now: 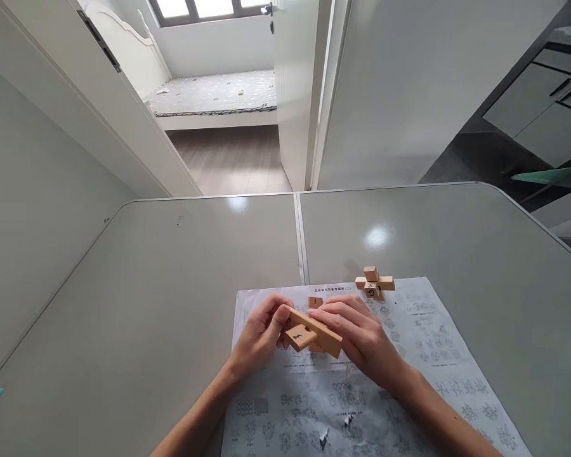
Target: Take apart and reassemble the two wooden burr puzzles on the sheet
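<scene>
You hold a small group of wooden pieces between both hands, low over the near middle of the table (pixel 147 285). The main one is the long wooden bar (pixel 324 335). Its long axis runs from far left to near right: the left end is higher and farther from you, and the right end drops toward you.

Your left hand (pixel 259 336) is closed on the left end of the bar, with thumb and fingertips pinching it. Your right hand (pixel 364 339) is curled over the right part, with the fingers lying along the far side; I cannot tell where its thumb sits. So the bar is between your hands, and each hand has one end.

A shorter block (pixel 299 338) sticks out from the bar toward you, across its axis, closer to your left hand. A third piece (pixel 315 303) shows just behind the bar, on the far side; how it joins I cannot tell.

Under your hands lies a printed sheet (pixel 433 355) with small diagrams. On its far edge, to the far right of your right hand and apart from it, stands a wooden cross (pixel 375 284), already put together. Your right hand is the nearer one to it.
</scene>
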Demonstrator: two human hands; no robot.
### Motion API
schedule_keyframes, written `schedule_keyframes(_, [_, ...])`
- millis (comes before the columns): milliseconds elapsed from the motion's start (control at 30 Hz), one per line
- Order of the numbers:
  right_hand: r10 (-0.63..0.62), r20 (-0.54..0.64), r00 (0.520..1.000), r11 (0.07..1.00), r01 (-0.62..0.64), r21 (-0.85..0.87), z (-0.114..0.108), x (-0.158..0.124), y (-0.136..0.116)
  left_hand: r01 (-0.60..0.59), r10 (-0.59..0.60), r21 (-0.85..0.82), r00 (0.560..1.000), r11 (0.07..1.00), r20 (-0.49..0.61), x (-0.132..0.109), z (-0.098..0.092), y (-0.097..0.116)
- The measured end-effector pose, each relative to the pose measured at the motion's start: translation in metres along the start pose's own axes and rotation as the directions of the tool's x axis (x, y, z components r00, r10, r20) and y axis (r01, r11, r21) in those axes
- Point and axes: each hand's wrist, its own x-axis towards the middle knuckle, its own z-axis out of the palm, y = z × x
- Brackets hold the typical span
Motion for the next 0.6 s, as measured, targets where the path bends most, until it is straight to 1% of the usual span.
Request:
schedule_keyframes(167, [0.006,0.006,1.0,0.999,-0.007,0.032,0.0003,0.0001,-0.0016,-0.004,0.004,0.014,0.999,1.0,0.035,0.0015,-0.0027,0.0017])
schedule_keyframes(367, [0.001,0.004,1.0,0.999,-0.001,0.053,0.0001,0.0012,-0.003,0.003,-0.002,-0.012,0.998,1.0,0.066,0.0008,-0.0042,0.0027])
schedule_keyframes(600, [-0.007,-0.009,1.0,0.999,0.007,0.042,0.0006,0.0026,-0.0048,0.001,0.0,-0.021,0.999,1.0,0.046,0.0008,-0.0026,0.0043])
